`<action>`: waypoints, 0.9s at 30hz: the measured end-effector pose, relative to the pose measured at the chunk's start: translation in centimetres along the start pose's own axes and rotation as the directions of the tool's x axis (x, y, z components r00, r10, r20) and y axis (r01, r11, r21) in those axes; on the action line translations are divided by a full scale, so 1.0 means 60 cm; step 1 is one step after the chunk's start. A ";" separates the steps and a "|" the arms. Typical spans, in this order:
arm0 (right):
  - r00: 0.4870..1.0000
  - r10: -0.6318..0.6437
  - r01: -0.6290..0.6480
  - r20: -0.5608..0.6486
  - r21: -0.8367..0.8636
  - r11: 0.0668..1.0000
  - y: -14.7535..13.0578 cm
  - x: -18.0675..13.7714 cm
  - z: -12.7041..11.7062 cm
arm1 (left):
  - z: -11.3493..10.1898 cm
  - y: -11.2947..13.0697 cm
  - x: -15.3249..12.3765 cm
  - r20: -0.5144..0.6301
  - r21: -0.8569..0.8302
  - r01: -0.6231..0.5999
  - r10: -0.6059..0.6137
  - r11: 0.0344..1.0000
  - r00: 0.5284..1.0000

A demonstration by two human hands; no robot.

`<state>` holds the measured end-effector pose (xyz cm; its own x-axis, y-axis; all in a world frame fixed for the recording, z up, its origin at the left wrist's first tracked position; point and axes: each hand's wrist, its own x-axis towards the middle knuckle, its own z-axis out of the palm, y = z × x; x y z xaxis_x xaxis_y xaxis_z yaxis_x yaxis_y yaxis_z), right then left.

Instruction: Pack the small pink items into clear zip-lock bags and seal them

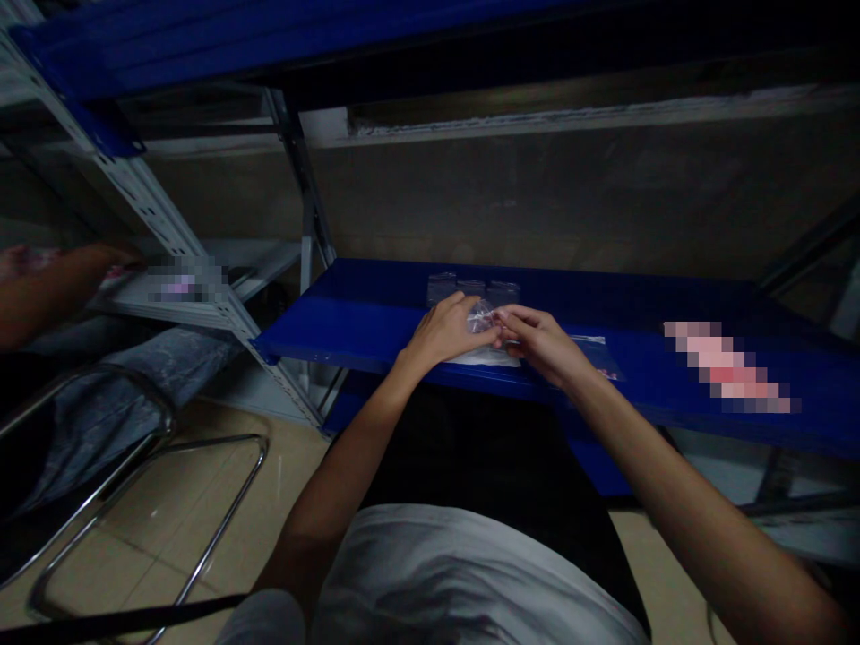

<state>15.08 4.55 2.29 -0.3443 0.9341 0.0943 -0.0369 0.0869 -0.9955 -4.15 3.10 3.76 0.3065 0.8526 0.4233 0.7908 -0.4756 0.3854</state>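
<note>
My left hand is curled around a small clear plastic bag, thumb and fingers closed on it. At the bag's right side, my right hand has its fingertips pinched together; what lies between them is too small to make out. Beneath the hands, a white sheet or packet rests on the blue shelf. Several clear zip bags lie just beyond my left hand. Partly behind my right wrist is a larger clear bag with small pinkish pieces in it.
A blurred-out pink and red item lies on the shelf at the right. Grey metal uprights stand at the left, and a blue upper shelf hangs overhead. Another person's arm and a chrome chair frame are at far left.
</note>
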 end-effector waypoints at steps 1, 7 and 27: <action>1.000 -0.014 0.014 -0.010 -0.029 0.999 0.005 0.005 -0.006 | -0.002 -0.004 0.001 -0.004 0.003 -0.002 0.002 1.000 1.000; 0.959 -0.283 0.203 -0.029 -0.629 0.751 0.059 0.044 -0.042 | -0.015 -0.038 0.003 -0.044 0.004 0.047 -0.047 0.999 0.998; 0.938 -0.325 0.243 0.121 -0.898 0.367 0.076 0.054 -0.045 | -0.015 -0.055 0.004 0.009 -0.020 0.023 -0.022 1.000 1.000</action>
<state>16.33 8.89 -1.96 -0.4242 0.8060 0.4127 0.7450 0.5697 -0.3470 -7.13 4.69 3.33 0.2933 0.8649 0.4073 0.7866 -0.4604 0.4114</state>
